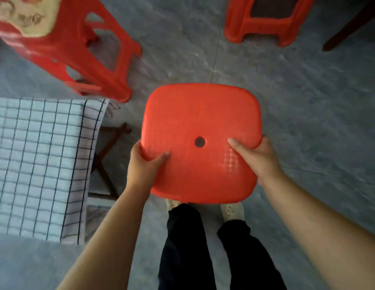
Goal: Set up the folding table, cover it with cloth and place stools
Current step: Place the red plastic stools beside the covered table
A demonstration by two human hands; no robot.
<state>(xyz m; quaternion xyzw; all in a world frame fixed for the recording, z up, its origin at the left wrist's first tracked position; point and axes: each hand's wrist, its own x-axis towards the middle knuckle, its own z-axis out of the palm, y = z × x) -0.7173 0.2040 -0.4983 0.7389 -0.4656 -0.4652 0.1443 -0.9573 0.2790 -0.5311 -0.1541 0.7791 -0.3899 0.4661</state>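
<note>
Head view: red stool [201, 122] mid-frame, seat top facing camera, held over grey floor [308, 105] just ahead of pale shoes [232, 211]. Left hand [144, 166] clamps the near-left seat corner, right hand [259, 160] the near-right corner; thumbs on top, fingers curled under the rim. Seat's left edge is near but apart from the hanging edge of the checked cloth [35, 164] draped on the folding table [116, 135]; bare floor open far and right of the seat. Stool legs hidden under the seat, cannot tell if they touch the floor. Table top fully covered, only dark crossed legs show below the cloth. Second red stool [81, 59] far left, blurred, patterned cushion [25, 15] on it, cut by frame. Third red stool [264, 24] far right, top cut off; dark leg [347, 30] beside it at the corner
</note>
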